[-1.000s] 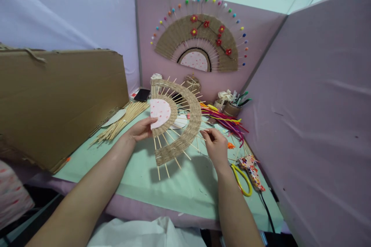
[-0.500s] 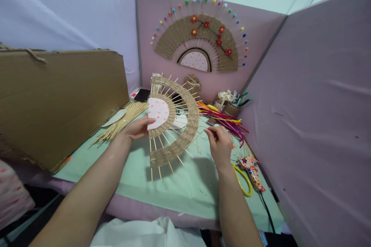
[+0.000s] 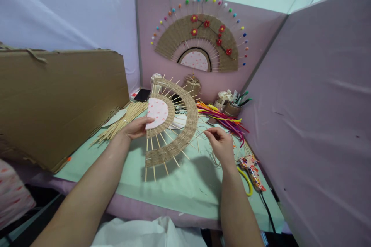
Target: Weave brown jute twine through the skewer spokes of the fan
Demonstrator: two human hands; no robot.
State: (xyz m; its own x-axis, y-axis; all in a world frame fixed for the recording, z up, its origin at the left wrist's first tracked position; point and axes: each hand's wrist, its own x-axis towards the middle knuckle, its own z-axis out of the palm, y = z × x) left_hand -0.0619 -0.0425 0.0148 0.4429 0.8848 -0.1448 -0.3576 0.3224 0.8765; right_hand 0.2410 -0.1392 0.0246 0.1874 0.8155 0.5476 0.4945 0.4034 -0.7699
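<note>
My left hand grips a half-round woven fan at its pink dotted centre, thumb on the front face, the fingers behind it hidden. Thin sticks radiate from the centre through a tan woven band, and the straight edge faces left. To the right of the band, my right hand pinches a thin tan cord between thumb and fingertips. A loose length of that cord hangs in loops below the hand. The cord runs toward the fan's outer edge; where it joins is too fine to see.
A finished fan hangs on the back wall. Bundled sticks lie left, beside a cardboard sheet. Coloured pipe cleaners, a pot of tools, yellow-handled scissors and a flower-patterned glue gun with a cable are at the right.
The fan has turned slightly, its lower end shifting left. My right hand has moved a little right and down, still pinching the cord, and loops of cord now show beneath it.
</note>
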